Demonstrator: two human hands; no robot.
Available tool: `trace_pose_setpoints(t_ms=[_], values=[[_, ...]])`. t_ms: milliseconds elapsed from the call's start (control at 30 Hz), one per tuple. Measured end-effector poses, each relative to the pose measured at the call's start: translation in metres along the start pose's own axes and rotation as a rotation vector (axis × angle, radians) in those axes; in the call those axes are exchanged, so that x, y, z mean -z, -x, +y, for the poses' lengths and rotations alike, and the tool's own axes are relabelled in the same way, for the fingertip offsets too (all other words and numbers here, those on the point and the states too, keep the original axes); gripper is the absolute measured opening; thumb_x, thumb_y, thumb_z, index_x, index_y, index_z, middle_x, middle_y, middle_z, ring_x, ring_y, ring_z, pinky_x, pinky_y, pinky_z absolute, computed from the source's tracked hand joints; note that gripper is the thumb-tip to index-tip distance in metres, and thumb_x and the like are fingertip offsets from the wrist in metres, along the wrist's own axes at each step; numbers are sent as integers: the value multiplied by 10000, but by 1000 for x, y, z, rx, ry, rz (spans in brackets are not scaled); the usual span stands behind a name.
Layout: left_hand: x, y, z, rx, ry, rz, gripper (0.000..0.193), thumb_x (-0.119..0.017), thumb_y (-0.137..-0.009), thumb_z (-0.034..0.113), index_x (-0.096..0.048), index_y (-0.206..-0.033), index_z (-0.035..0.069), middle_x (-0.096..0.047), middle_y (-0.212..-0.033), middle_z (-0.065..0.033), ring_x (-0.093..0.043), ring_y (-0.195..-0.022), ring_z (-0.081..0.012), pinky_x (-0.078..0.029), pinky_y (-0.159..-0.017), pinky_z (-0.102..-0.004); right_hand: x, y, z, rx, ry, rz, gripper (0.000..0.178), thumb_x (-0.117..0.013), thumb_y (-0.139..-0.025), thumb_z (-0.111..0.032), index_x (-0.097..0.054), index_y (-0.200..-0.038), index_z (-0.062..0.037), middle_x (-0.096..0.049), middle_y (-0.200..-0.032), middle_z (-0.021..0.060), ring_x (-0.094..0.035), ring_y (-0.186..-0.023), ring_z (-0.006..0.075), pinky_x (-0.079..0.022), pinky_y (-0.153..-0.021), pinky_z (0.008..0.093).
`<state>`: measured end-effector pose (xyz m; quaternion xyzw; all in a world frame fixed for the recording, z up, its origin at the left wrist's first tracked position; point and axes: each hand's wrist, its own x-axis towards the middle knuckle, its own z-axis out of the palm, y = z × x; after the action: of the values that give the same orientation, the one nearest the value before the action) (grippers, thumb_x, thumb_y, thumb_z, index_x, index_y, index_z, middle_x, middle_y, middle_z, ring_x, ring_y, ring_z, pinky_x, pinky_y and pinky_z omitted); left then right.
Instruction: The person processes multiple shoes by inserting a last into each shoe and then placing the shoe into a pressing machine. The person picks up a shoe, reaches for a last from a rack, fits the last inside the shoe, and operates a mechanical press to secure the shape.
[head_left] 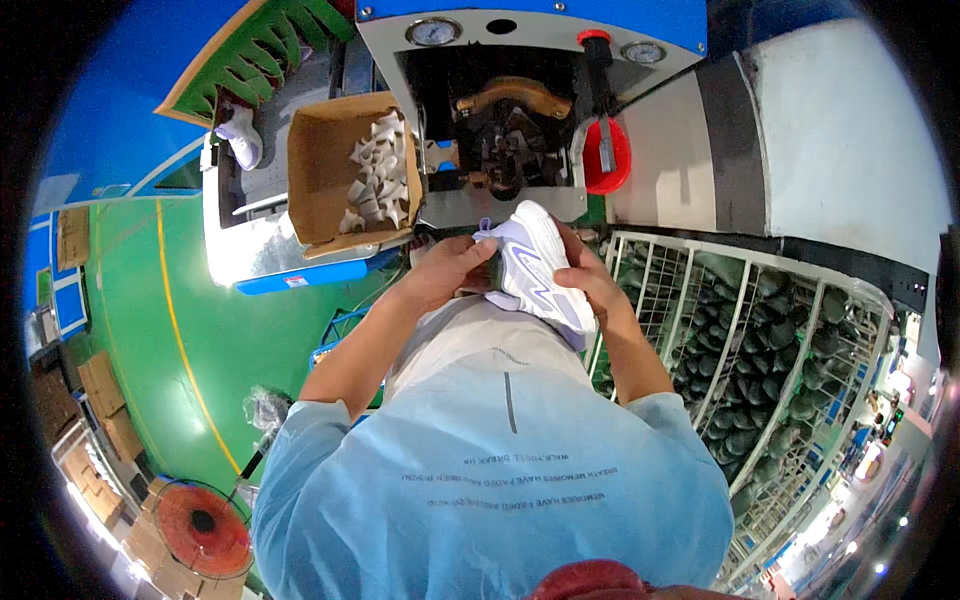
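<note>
A white and lavender sneaker [537, 262] is held sideways in front of my waist, its pale sole toward the right. My left hand [447, 272] is closed on the shoe's opening side, thumb on top; something dark shows in the opening beside the fingers. With my right hand [592, 278] I grip the sole edge, the thumb pressed over the sole and the other fingers partly hidden behind it. Just beyond the shoe stands a machine [500, 208] with a dark recess and a curved brownish part inside.
To the left, a cardboard box [318, 178] holds many white moulded pieces. Another sneaker [240, 140] lies on the bench behind it. A red bucket [617, 160] hangs at the machine's right. On the right stands a rack [740, 345] of dark shoe-shaped pieces; an orange fan [203, 522] is at lower left.
</note>
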<state>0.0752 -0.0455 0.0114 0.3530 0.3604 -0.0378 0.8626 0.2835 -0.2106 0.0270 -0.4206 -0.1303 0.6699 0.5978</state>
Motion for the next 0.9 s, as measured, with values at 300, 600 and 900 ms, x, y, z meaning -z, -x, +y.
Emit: trace_pose_setpoints(t_ms=[300,600,900], values=[[3,5,-2,-478,-634,281,354,-598,-1023,316,-623,-1101,-29,-674,-904,-205,-631,-770,-302,-512,-738,-382,-30,-18,-1,153,120,135,1130,-769,-668,-113,-159,-1611,19,-433,-1536,186,-452,-1403,261,-322,-1167,367],[23,3,0,-505,-301,61,366,-576,-1050,198,-496,-1360,21,-660,-1129,-71,-613,-969,-128,-521,-857,-294,-27,-38,-22,226,315,278,976,-674,-725,-131,-243,-1585,33,-450,-1524,187,-436,-1410,281,-296,-1187,384],[21,-56,5,-381,-146,-14,391,-536,-1074,270,-481,-1375,26,-614,-1127,-44,-552,-1012,-120,-455,-918,-267,-36,-112,-49,354,731,648,929,-724,-814,-152,-245,-1600,-26,-456,-1509,216,-520,-1313,285,-431,-1071,368]])
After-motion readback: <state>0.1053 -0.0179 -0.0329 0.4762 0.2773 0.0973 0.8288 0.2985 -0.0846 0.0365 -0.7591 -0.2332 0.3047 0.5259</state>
